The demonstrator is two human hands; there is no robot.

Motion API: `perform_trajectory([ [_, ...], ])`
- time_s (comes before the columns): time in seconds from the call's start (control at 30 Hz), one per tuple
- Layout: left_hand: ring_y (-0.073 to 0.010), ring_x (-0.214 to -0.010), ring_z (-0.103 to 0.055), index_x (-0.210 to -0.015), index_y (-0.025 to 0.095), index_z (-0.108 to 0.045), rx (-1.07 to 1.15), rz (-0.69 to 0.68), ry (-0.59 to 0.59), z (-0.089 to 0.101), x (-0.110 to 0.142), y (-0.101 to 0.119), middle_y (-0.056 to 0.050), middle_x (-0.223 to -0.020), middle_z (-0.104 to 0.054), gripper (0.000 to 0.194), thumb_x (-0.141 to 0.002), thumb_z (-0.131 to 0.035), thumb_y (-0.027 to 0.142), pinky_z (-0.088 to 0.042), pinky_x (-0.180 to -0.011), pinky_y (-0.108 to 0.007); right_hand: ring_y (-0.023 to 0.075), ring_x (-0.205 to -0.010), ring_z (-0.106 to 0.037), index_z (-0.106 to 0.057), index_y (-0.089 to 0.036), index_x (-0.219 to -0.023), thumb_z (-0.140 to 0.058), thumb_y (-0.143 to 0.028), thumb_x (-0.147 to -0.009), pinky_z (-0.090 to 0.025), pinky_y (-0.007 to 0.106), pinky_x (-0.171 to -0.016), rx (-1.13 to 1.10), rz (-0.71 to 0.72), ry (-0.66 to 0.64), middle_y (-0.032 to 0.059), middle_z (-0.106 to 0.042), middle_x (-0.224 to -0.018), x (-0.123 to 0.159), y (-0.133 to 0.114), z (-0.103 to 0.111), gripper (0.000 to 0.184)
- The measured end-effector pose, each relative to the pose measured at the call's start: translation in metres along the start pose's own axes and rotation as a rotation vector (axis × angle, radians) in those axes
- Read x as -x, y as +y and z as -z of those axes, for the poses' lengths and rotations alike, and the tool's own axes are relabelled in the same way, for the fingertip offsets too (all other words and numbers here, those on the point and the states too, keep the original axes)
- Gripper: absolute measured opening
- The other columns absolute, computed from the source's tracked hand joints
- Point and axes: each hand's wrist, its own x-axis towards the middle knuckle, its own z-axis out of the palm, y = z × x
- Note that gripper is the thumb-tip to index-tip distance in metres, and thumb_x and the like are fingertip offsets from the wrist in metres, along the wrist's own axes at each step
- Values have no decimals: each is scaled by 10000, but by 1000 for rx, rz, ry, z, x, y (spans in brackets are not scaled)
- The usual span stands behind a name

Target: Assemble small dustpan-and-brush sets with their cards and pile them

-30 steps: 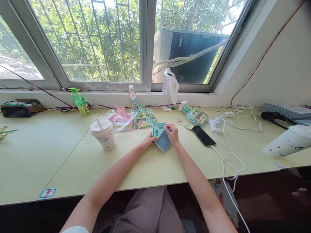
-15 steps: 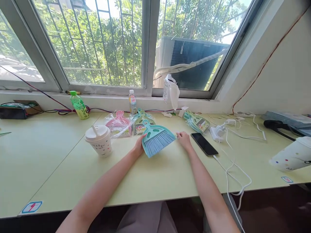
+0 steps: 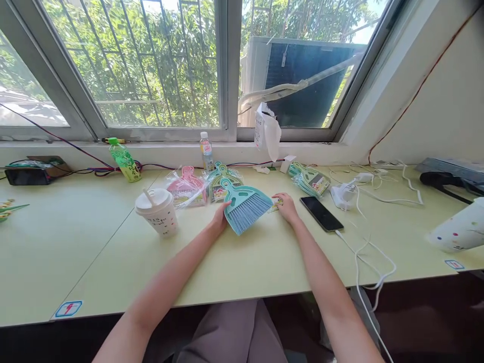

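Observation:
My left hand [image 3: 220,218] is closed around the left edge of a mint-green dustpan with a small brush [image 3: 247,207] fitted in it, tilted above the table with its blue-grey bristles towards me. My right hand [image 3: 286,206] is at the right of the dustpan, its fingers bent over a small yellowish printed card [image 3: 275,206] that they partly hide. Behind the dustpan lie a pink dustpan set [image 3: 187,186] and a green dustpan set [image 3: 223,176] in clear plastic. Another wrapped green set [image 3: 310,180] lies beyond my right hand.
A lidded paper cup [image 3: 157,214] stands left of my left arm. A black phone [image 3: 321,214] with a white charging cable [image 3: 357,252] lies right of my right hand. Two bottles, a green-capped one [image 3: 124,160] and a clear one [image 3: 206,151], stand by the window. Another cup [image 3: 459,227] is far right.
My view has shifted slightly. My right hand has moved a little from the dustpan's right corner, and the printed card now shows under its fingers. My left hand keeps hold of the dustpan.

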Motion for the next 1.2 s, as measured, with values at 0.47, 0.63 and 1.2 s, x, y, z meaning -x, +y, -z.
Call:
perform_trajectory([
  [0.47,-267,-1063,-628,-1113,169,-616,-151,-46,-80,0,2,-3,-91,-1108,-686,442,-713,-698,338,-486,-964,-411,176,-954,-610,-507,-326,-1294,-696,-378,-725,-509,322,-846,-1055,-16,-224,14,-618,-1032,19,-102,34,602],
  [0.63,-270,-984,-651,-1113,151,-614,-242,-79,-138,-3,8,-1,-114,-1084,-685,503,-677,-765,352,-492,-935,-439,234,-1016,-552,-621,-278,-1169,-634,-310,-786,-457,386,-892,-485,281,-305,47,-625,-1068,33,-125,11,385],
  [1.2,-337,-1164,-563,-1128,187,-623,-310,-228,-185,-6,11,-1,-104,-1137,-680,693,-480,-869,204,-429,-1010,-499,292,-1134,-469,-478,-294,-1284,-589,-334,-819,-260,489,-1042,142,425,-60,79,-578,-1161,39,-116,-2,480],
])
